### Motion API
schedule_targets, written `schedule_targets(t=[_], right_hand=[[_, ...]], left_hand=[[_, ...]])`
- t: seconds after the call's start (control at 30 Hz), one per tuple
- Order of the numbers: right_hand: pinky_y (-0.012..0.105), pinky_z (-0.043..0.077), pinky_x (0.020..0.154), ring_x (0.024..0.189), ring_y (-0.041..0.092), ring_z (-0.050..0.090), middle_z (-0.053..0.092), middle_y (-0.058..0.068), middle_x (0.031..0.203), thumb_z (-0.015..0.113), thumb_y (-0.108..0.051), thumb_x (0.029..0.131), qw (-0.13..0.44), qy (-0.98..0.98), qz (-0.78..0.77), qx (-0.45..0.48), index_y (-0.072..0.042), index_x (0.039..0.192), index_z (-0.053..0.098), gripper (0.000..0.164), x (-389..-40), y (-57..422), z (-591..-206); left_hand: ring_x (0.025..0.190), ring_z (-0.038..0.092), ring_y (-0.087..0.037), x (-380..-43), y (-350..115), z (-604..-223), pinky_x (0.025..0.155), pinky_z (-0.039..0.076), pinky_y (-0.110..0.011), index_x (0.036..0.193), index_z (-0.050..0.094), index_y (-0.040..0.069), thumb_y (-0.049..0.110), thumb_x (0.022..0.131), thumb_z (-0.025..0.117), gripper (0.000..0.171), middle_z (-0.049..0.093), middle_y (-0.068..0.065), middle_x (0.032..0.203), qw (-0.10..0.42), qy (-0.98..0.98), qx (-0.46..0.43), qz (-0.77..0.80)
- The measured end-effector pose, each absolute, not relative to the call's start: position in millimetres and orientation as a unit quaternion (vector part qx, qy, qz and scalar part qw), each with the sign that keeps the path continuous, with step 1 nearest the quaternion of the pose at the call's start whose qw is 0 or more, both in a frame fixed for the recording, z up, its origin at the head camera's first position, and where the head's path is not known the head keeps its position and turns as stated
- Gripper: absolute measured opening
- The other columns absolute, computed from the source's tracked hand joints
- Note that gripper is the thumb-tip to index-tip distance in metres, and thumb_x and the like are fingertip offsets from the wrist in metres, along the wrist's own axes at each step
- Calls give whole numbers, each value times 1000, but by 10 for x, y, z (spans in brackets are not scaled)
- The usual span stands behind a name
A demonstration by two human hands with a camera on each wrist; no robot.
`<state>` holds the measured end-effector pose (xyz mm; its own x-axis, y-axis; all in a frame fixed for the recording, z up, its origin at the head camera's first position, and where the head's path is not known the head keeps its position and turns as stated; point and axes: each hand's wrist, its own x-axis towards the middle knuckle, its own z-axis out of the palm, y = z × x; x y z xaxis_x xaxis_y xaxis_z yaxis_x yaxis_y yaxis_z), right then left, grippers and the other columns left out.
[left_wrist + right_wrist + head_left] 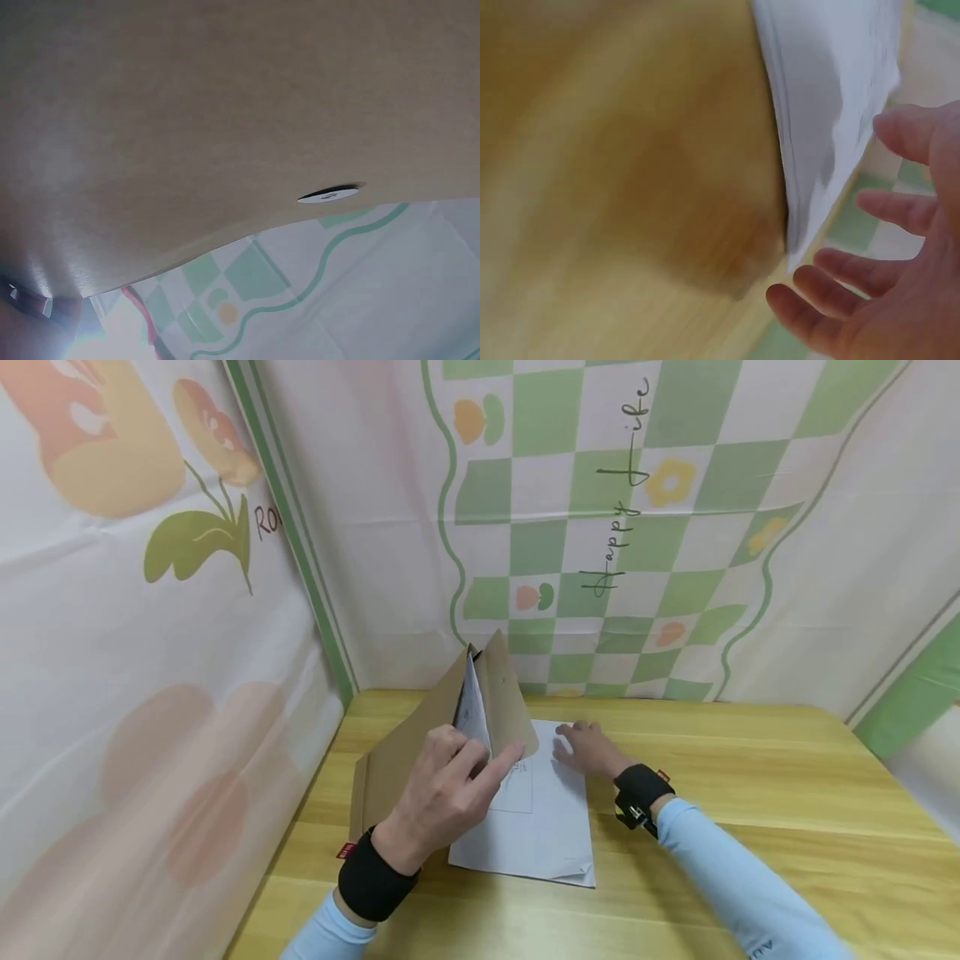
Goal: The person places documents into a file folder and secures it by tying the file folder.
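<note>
A brown kraft paper document envelope (405, 760) stands tilted on the table with its mouth parted, and white papers (471, 710) show inside. My left hand (442, 789) grips the envelope near its opening, the index finger stretched towards the flap (506, 702). In the left wrist view the envelope (225, 120) fills most of the picture, with a round button (328, 196) near its edge. A stack of white paper (543, 827) lies flat beside and partly under the flap. My right hand (588, 749) hovers by its right edge, fingers spread and holding nothing (885, 270).
The wooden table (720, 777) runs up to a curtain with green checks (547, 543) at the back. Another patterned curtain (150, 693) hangs close on the left. One lower corner of the paper stack is slightly curled.
</note>
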<state>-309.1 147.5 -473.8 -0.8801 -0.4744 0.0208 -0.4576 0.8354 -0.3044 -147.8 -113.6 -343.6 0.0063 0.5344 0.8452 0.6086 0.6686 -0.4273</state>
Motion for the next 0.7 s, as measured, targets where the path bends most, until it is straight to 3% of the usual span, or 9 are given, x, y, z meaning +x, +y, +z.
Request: schedule_targets(t=[0.2, 0.37, 0.57, 0.7], right_hand=[[51, 50, 79, 92, 39, 58, 62, 27, 107, 65, -33, 91, -41, 957, -54, -282, -4, 126, 61, 46, -2709, 1434, -4743], [32, 41, 59, 66, 20, 47, 58, 14, 79, 73, -37, 84, -113, 939, -18, -325, -4, 111, 66, 43, -2337, 1425, -4749], [22, 31, 47, 55, 9, 36, 45, 1, 67, 71, -31, 87, -103, 922, -46, -370, -9, 84, 57, 26, -1845, 1406, -4732], [22, 25, 43, 47, 5, 31, 36, -6, 56, 66, -35, 90, -99, 933, -28, -345, -14, 71, 50, 33, -1577, 1415, -4758]], left_hand=[[69, 36, -20, -1485, -1132, -3447, 66, 33, -32, 113, 70, 10, 4, 90, 57, 26, 44, -2, 68, 581, -708, -401, -25], [69, 36, -19, -1490, -1109, -3468, 66, 33, -32, 113, 71, 10, 4, 90, 58, 26, 44, -1, 68, 580, -709, -401, -28], [69, 36, -19, -1494, -1097, -3484, 66, 33, -31, 113, 70, 10, 4, 91, 57, 27, 44, -1, 68, 575, -713, -400, -30], [70, 37, -20, -1495, -1099, -3487, 65, 34, -32, 112, 70, 10, 5, 90, 56, 27, 44, -2, 68, 573, -716, -398, -29]])
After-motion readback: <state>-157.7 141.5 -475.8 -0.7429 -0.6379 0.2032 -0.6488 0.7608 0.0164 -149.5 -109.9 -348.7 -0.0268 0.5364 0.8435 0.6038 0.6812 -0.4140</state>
